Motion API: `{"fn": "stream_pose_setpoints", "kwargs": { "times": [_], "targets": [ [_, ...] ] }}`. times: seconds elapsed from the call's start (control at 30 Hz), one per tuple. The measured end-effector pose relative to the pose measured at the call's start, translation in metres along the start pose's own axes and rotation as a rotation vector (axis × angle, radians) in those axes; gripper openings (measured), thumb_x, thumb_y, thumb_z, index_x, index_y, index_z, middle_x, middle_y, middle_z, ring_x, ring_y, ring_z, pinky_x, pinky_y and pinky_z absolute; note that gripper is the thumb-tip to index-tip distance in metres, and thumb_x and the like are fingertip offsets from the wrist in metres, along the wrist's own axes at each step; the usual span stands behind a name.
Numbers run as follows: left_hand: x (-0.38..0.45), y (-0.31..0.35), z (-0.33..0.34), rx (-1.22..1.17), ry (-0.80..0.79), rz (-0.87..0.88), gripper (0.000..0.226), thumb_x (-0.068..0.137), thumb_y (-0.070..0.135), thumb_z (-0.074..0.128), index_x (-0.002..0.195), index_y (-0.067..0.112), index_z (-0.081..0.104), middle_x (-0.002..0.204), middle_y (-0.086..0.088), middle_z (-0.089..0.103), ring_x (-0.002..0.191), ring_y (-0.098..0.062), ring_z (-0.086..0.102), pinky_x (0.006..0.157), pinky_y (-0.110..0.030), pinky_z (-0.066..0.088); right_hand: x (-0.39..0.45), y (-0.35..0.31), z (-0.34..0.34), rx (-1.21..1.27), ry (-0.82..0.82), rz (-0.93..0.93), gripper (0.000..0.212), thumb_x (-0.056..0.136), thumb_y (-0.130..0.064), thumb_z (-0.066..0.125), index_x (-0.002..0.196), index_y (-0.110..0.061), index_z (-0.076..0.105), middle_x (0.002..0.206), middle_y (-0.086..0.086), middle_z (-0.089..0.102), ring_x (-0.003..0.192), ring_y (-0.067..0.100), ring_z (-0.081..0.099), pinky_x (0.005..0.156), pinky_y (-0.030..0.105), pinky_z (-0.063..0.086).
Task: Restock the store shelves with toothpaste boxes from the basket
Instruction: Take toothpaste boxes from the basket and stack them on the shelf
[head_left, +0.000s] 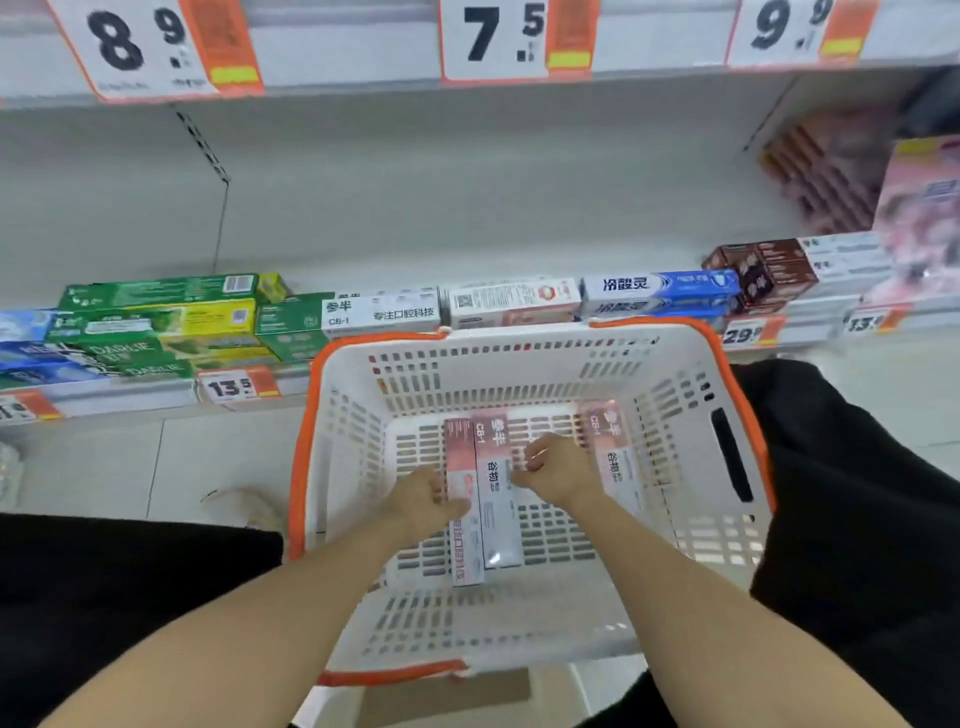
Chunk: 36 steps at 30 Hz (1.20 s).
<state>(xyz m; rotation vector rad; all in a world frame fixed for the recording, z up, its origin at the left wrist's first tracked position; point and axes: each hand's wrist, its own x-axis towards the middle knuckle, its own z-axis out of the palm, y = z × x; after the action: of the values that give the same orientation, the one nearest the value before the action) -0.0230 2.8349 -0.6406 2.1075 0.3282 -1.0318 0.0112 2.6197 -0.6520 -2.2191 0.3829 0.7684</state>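
Hands were both down inside the white basket (691, 410) with the orange rim, and I judged the step to be picking up the next pink toothpaste boxes. My left hand (422, 501) lay against the left side of the leftmost box (464, 540), fingers loosely curled; I could not tell whether they had closed on it. My right hand (558, 467) hovered over the middle box (497, 499), fingers bent and relaxed, holding nothing that I could see. A third box (615, 457) lay apart, near the right wall. To do this well, I thought it best to clasp the two touching boxes together across their long sides and lift them level. They would go to the lower shelf (291, 387) beyond the basket, beside the matching white box (382, 312).
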Motion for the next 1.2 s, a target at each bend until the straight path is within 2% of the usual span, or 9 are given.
{"fn": "stream_pose_setpoints", "kwargs": {
  "times": [0.1, 0.27, 0.4, 0.5, 0.6, 0.77, 0.93, 1.07, 1.2],
  "targets": [
    [0.009, 0.005, 0.022, -0.135, 0.018, -0.036, 0.027, 0.082, 0.026, 0.082, 0.084, 0.037, 0.057, 0.093, 0.015, 0.068, 0.090, -0.009, 0.066, 0.091, -0.028, 0.053, 0.003, 0.012, 0.011, 0.052, 0.015, 0.051, 0.038, 0.078, -0.022, 0.084, 0.108, -0.010, 0.062, 0.090, 0.004, 0.069, 0.075, 0.015, 0.063, 0.067, 0.026, 0.054],
    [0.021, 0.000, 0.037, -0.261, 0.075, -0.057, 0.050, 0.075, 0.020, 0.088, 0.109, 0.026, 0.053, 0.101, 0.012, 0.063, 0.088, -0.005, 0.060, 0.063, -0.007, 0.039, 0.011, 0.030, 0.018, 0.096, -0.015, 0.139, 0.050, 0.075, -0.029, 0.088, 0.113, -0.010, 0.061, 0.103, 0.005, 0.067, 0.080, 0.012, 0.062, 0.055, 0.009, 0.046],
    [0.023, -0.010, 0.029, -0.248, 0.083, -0.105, 0.041, 0.074, 0.012, 0.083, 0.104, 0.024, 0.059, 0.095, 0.007, 0.072, 0.086, -0.008, 0.068, 0.069, -0.017, 0.052, 0.020, 0.029, 0.026, 0.091, -0.069, 0.205, 0.059, 0.072, -0.033, 0.089, 0.117, -0.011, 0.057, 0.107, 0.004, 0.064, 0.094, 0.019, 0.063, 0.090, 0.030, 0.054],
    [0.020, -0.011, 0.022, -0.263, 0.082, -0.146, 0.029, 0.071, 0.010, 0.077, 0.083, 0.030, 0.060, 0.078, 0.006, 0.072, 0.072, -0.007, 0.068, 0.070, -0.026, 0.058, 0.024, 0.023, 0.041, 0.105, -0.210, 0.263, 0.088, 0.068, -0.039, 0.091, 0.136, -0.009, 0.044, 0.127, 0.006, 0.059, 0.114, 0.025, 0.061, 0.098, 0.033, 0.050],
    [0.023, -0.023, 0.019, -0.314, 0.062, -0.154, 0.034, 0.059, 0.023, 0.075, 0.093, 0.027, 0.072, 0.080, 0.008, 0.076, 0.077, -0.010, 0.073, 0.078, -0.037, 0.062, 0.028, 0.015, 0.056, 0.029, -0.242, 0.278, 0.112, 0.058, -0.048, 0.094, 0.145, -0.010, 0.034, 0.141, 0.008, 0.054, 0.129, 0.028, 0.054, 0.104, 0.039, 0.047],
    [0.012, -0.019, 0.013, -0.451, 0.135, -0.182, 0.025, 0.078, 0.004, 0.074, 0.094, 0.023, 0.073, 0.094, 0.003, 0.075, 0.087, -0.013, 0.071, 0.077, -0.030, 0.059, 0.030, 0.011, 0.061, -0.001, -0.193, 0.268, 0.092, 0.057, -0.043, 0.095, 0.130, -0.011, 0.050, 0.125, 0.004, 0.065, 0.113, 0.023, 0.063, 0.094, 0.034, 0.053],
    [0.001, -0.013, 0.003, -0.649, 0.067, -0.206, 0.023, 0.085, 0.001, 0.068, 0.094, 0.022, 0.069, 0.098, -0.002, 0.075, 0.088, -0.015, 0.070, 0.067, -0.028, 0.054, 0.022, 0.008, 0.041, -0.075, -0.216, 0.251, 0.099, 0.071, -0.040, 0.084, 0.148, -0.001, 0.037, 0.142, 0.015, 0.053, 0.130, 0.030, 0.053, 0.103, 0.035, 0.049],
    [-0.002, -0.009, -0.003, -0.933, -0.139, -0.219, 0.027, 0.092, 0.000, 0.061, 0.116, 0.009, 0.069, 0.123, -0.018, 0.069, 0.101, -0.031, 0.065, 0.083, -0.044, 0.056, 0.014, -0.003, -0.002, 0.090, -0.383, 0.255, 0.076, 0.070, -0.026, 0.085, 0.133, -0.005, 0.049, 0.119, 0.005, 0.058, 0.113, 0.027, 0.059, 0.076, 0.039, 0.062],
    [-0.009, 0.006, -0.002, -1.010, -0.300, -0.162, 0.043, 0.088, 0.002, 0.067, 0.131, 0.009, 0.062, 0.132, -0.020, 0.064, 0.121, -0.036, 0.060, 0.110, -0.058, 0.040, 0.000, -0.022, -0.043, 0.183, -0.524, 0.195, 0.054, 0.077, -0.017, 0.083, 0.123, -0.014, 0.055, 0.122, 0.001, 0.062, 0.106, 0.019, 0.061, 0.085, 0.039, 0.060]
  ]
}}
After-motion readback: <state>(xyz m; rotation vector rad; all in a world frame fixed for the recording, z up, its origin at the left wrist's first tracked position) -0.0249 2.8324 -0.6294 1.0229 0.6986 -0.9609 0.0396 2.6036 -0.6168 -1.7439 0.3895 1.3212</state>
